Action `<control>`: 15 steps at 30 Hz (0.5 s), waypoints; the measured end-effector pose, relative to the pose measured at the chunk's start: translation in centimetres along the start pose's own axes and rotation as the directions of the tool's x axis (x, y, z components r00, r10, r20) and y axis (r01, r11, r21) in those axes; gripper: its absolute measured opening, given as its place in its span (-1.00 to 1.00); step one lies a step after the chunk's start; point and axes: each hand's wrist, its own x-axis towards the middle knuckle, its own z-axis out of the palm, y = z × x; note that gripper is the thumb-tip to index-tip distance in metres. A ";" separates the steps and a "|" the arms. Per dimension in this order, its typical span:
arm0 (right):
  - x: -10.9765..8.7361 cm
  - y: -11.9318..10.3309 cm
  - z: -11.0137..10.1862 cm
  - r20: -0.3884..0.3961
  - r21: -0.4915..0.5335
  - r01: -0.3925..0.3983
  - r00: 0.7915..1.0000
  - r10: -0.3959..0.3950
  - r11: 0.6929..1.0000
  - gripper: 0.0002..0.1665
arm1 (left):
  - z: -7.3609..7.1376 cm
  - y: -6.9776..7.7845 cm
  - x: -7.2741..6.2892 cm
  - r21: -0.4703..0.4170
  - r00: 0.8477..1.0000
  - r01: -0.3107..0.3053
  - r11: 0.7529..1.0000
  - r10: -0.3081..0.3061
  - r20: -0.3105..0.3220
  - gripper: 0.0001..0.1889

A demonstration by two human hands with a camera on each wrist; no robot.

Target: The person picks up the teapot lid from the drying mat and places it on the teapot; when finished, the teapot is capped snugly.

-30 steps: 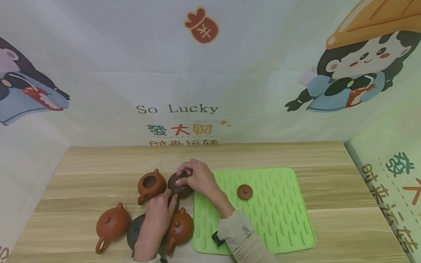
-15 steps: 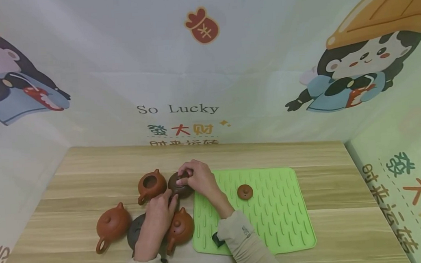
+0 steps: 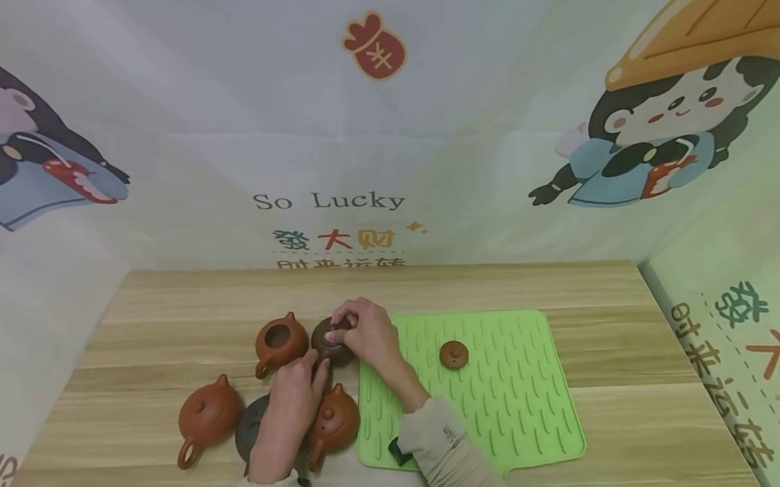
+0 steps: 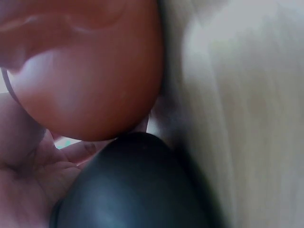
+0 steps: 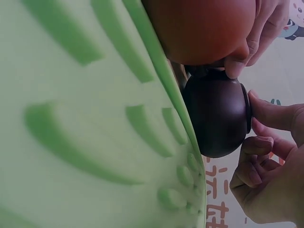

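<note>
A dark brown teapot (image 3: 330, 349) stands at the left edge of the green mat, seen from the side in the right wrist view. My right hand (image 3: 372, 337) pinches its lid (image 5: 248, 109) from above, the other fingers curled. At the near side of this pot, my left hand (image 3: 293, 397) grips by the handle, which the fingers mostly hide. Under the left wrist sit a black teapot (image 4: 133, 190), partly covered, and a reddish-brown lidded teapot (image 3: 337, 424). Another reddish-brown teapot (image 3: 278, 343) stands lidless beside the left fingers.
A small reddish-brown lid (image 3: 454, 355) lies on the ridged green mat (image 3: 517, 408). Farther left on the wooden table (image 3: 114, 383) stands a reddish-brown teapot (image 3: 208, 415) with its lid on. A printed cloth (image 3: 221, 157) hangs behind the table.
My right forearm and sleeve have shifted slightly left, while the fingers stay at the lid. The left hand and the teapots keep their places.
</note>
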 end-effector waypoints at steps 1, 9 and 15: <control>0.0 -0.1 0.0 -0.004 0.002 0.000 1.000 0.000 1.000 -0.79 | 0.0 0.0 0.0 0.000 1.000 0.001 1.000 -0.001 0.002 -0.79; -0.4 0.2 0.1 -0.012 0.005 0.035 0.999 -0.035 0.999 -0.76 | -0.2 0.2 0.1 -0.012 1.000 -0.008 1.000 0.008 -0.013 -0.79; -0.7 0.8 -0.9 -0.051 0.072 0.103 0.994 -0.099 0.992 -0.71 | -0.3 0.3 0.2 -0.003 1.000 -0.001 1.000 0.001 -0.011 -0.80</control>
